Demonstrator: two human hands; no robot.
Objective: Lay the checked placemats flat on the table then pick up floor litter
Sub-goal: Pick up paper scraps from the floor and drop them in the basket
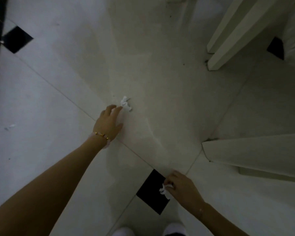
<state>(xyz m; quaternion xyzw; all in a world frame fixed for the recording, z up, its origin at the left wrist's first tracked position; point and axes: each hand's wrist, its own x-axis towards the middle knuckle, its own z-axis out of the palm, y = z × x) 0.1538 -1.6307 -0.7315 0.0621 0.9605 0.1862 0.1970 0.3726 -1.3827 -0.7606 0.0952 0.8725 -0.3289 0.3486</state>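
A crumpled white paper scrap (126,103) lies on the pale tiled floor (160,74) near the middle of the view. My left hand (108,121), with a beaded bracelet at the wrist, stretches toward it with fingers apart, the fingertips just short of the scrap's left edge. My right hand (180,187) is low in the view, fingers pinched on another crumpled white paper scrap (165,191) held above a black inset tile. No placemats are in view.
White furniture legs (228,40) stand at the upper right, and another white leg (254,154) juts in at the right. Black diamond tiles (17,39) mark the floor. A small pale speck (10,126) lies at the left. My white shoes (174,229) show at the bottom.
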